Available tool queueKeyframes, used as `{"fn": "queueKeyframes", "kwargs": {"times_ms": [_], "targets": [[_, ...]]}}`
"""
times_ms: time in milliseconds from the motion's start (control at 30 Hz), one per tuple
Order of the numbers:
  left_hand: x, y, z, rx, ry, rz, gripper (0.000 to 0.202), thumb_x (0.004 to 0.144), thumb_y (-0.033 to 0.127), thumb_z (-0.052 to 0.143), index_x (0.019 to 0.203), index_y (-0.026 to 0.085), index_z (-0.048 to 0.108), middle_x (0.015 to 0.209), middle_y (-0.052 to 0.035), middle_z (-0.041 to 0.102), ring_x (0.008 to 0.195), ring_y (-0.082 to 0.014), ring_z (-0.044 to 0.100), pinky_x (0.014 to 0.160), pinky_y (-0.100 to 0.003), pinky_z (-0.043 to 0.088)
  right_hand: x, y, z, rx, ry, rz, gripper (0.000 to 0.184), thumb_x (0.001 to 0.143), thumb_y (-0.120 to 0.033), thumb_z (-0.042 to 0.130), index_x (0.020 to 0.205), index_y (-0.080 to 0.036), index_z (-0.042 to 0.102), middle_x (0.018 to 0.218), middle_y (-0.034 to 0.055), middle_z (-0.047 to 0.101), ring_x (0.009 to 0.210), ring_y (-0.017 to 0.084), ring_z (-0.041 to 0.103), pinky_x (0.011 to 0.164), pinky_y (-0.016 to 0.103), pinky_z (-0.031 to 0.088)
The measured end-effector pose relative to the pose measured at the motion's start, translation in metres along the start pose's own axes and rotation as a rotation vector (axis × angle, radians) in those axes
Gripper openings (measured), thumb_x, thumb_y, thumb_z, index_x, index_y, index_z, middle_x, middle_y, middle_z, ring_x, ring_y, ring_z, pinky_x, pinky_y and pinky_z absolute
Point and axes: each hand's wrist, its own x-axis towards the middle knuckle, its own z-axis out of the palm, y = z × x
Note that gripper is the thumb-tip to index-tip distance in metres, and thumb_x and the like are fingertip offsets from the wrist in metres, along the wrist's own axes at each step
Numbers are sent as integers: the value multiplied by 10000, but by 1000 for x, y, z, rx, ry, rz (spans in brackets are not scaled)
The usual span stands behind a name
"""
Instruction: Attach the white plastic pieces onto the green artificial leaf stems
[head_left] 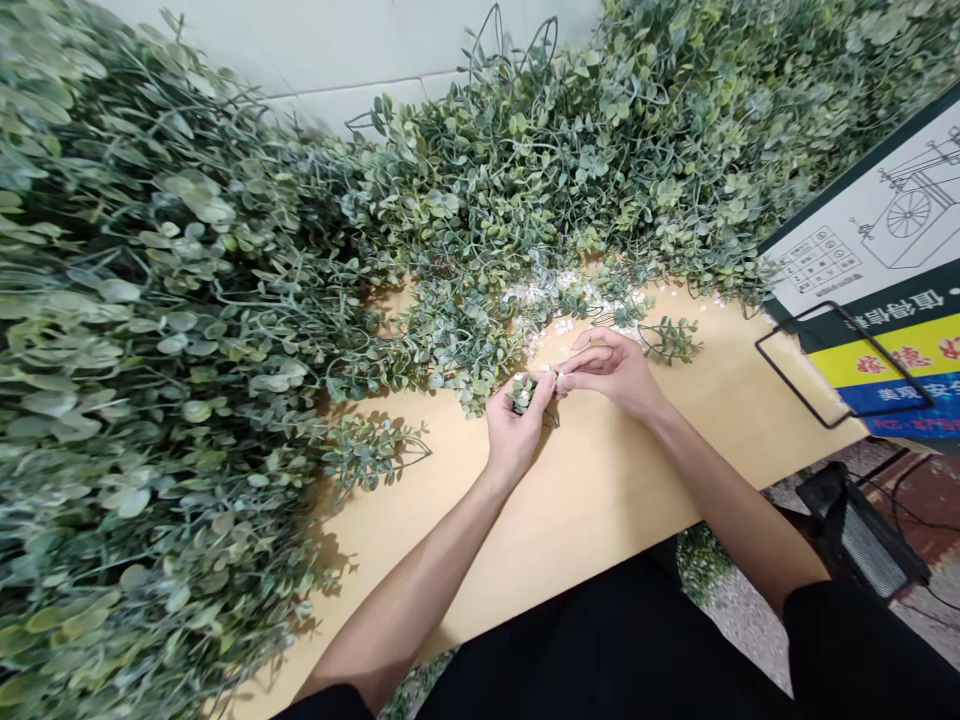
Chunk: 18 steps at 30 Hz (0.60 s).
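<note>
My left hand (516,430) is closed around an artificial leaf sprig (519,396) that carries small white flowers. Its thumb and forefinger press together at the sprig's tip. Touching that spot, my right hand (615,376) pinches a small white flower (560,379), partly hidden by the fingers. Just beyond both hands lies a scattered heap of tiny white flowers (547,292). A loose green sprig (673,341) rests right behind my right hand, and another sprig (367,450) lies to the left on the table.
Large piles of artificial greenery (150,350) cover the left and back (540,170) of the wooden table (570,500). At right stand a printed cardboard box (885,280) and a black wire frame (825,420). A black mesh object (866,540) sits below the table's right edge.
</note>
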Motion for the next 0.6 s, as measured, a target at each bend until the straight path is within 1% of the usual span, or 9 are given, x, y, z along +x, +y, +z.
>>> {"fn": "queueKeyframes", "kwargs": {"times_ms": [167,333,600], "targets": [[1,-1,-2,-4,11,6,236,893,412,785,852,181,760,796,-43,740,705,-151,693,654,-265,582,-1,0,1,3,13,28,478,633,-272,986,940,-224,623,833,13,839,676,223,804,718,377,706],[1,-1,-4,19,8,6,244,887,417,790,861,175,774,786,-44,741,703,-149,692,652,-257,586,-2,1,3,12,24,24,462,630,-262,986,909,-221,620,818,12,838,673,226,806,704,372,707],[1,-1,-3,5,-8,-10,269,863,439,810,853,172,783,776,-50,726,684,-154,676,610,-262,587,-2,1,3,-35,46,37,477,590,-307,1005,874,-215,633,793,15,833,650,209,792,693,355,695]]}}
